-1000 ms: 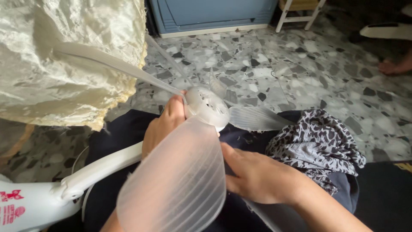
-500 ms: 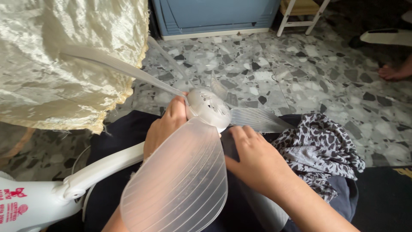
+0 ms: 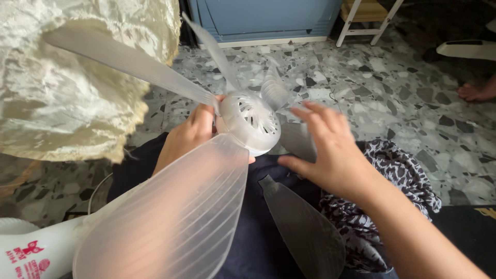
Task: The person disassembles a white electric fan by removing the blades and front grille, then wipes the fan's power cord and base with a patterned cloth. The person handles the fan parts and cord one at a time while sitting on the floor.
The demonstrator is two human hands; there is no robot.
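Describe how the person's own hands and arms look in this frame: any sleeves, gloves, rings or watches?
Both hands are bare, with no gloves. The right hand shows no rings on the fingers in view, and its wrist and forearm are uncovered, with no sleeve, watch or bracelet. The left hand is partly hidden behind the translucent fan blade, so only its knuckles and back show; no jewellery is visible there.

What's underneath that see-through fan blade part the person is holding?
Under the fan blade part lies a dark cloth over the lap, with a patterned cloth beside it. The left hand grips behind the hub; its palm side is hidden.
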